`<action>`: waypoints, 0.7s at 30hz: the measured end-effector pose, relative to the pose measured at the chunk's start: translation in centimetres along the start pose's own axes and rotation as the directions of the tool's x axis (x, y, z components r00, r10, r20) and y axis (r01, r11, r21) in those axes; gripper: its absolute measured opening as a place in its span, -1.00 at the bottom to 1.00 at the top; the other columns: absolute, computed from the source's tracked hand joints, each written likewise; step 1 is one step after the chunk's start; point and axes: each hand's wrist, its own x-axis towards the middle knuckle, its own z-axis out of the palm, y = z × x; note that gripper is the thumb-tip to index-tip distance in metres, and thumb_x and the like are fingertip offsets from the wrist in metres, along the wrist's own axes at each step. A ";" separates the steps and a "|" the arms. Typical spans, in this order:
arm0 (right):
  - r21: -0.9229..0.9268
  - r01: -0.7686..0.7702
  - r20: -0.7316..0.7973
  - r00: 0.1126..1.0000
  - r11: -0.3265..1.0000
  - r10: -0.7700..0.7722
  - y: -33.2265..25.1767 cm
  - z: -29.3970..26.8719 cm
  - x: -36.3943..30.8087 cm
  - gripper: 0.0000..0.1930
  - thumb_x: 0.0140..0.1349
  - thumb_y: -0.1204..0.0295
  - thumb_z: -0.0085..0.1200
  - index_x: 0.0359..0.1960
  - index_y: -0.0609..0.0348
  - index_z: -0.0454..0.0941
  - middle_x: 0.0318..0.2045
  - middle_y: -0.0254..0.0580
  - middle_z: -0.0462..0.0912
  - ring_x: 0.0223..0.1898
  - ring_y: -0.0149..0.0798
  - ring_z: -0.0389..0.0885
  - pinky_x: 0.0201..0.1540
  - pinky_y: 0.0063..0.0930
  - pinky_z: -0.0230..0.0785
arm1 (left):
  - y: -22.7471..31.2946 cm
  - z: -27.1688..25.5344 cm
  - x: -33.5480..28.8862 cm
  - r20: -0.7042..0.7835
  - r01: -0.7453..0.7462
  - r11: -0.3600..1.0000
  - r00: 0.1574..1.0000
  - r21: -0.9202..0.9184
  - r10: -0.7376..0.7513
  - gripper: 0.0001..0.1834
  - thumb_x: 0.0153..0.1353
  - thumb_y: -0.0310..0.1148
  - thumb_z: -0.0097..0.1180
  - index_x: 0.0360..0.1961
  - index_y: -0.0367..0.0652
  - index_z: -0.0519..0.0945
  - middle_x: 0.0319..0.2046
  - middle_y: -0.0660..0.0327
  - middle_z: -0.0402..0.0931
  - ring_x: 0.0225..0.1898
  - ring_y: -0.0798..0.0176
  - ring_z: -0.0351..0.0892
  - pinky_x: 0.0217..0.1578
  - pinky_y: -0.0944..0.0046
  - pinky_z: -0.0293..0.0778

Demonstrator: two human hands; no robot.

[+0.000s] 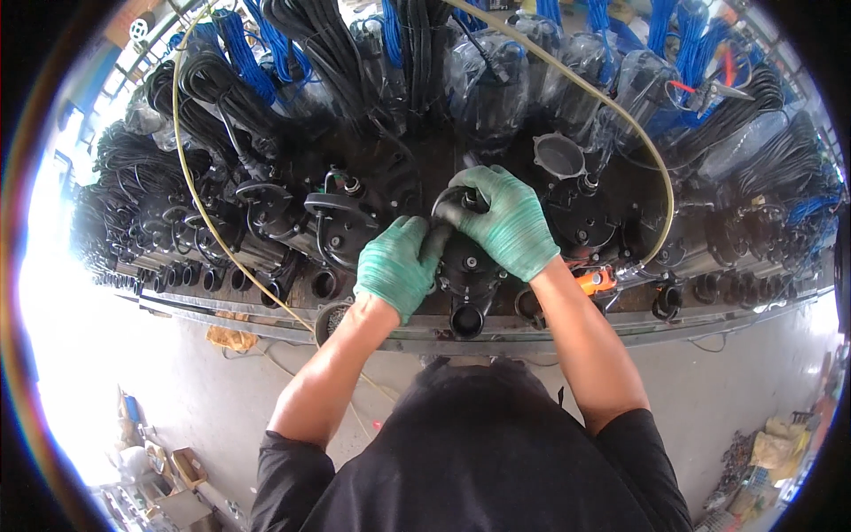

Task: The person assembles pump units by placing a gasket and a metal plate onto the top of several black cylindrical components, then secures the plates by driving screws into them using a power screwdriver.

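In front of me on the bench stands a black submersible pump (470,264), with its round outlet facing me. My right hand (510,222), in a green glove with dark fingertips, is closed over a black curved part (448,197) at the pump's top. My left hand (396,264), gloved alike, has its fingers bent against the pump's left side, close to the right fingertips. What the left fingertips pinch, if anything, is hidden. An orange-handled air tool (596,282) lies right of my right wrist, joined to a yellowish hose (654,160).
Similar pumps (341,232) line the bench on both sides, with black cable bundles (324,53) and blue cords (244,58) behind. A round black cover (559,155) lies beyond my right hand. A bowl of small metal parts (331,321) sits at the bench edge. Cartons (189,467) stand on the floor.
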 end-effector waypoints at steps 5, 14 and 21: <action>-0.016 -0.049 0.054 0.997 0.999 0.049 -0.7 -0.3 0.5 -0.82 0.08 0.40 0.35 -0.29 0.13 0.66 -0.31 -0.03 0.70 -0.24 0.02 0.67 -0.13 -0.20 0.54 | 0.2 0.4 0.4 0.055 -0.019 0.996 0.998 0.084 0.015 -0.79 0.31 -0.28 0.24 -0.25 -0.22 0.65 -0.28 -0.05 0.61 -0.26 -0.25 0.61 -0.27 -0.06 0.53; -0.256 -0.136 -0.025 0.991 0.957 0.134 -0.9 1.1 0.7 -0.69 0.07 0.21 0.47 -0.31 0.12 0.66 -0.30 -0.11 0.67 -0.28 -0.05 0.67 -0.18 -0.25 0.53 | -0.6 0.3 1.0 0.114 -0.026 0.999 0.993 0.022 0.023 -0.78 0.28 -0.27 0.27 -0.23 -0.22 0.66 -0.23 -0.04 0.62 -0.24 -0.23 0.62 -0.23 -0.05 0.56; -0.337 -0.220 -0.009 0.973 0.916 0.230 -1.2 1.9 0.9 -0.68 0.09 0.15 0.45 -0.21 0.02 0.72 -0.29 -0.08 0.72 -0.17 0.08 0.69 -0.16 -0.10 0.58 | -6.2 5.0 -0.5 -0.071 -0.101 0.684 0.995 -0.723 0.072 -0.64 0.34 -0.20 0.33 -0.09 -0.29 0.58 0.23 0.00 0.33 0.17 0.12 0.42 0.15 0.21 0.41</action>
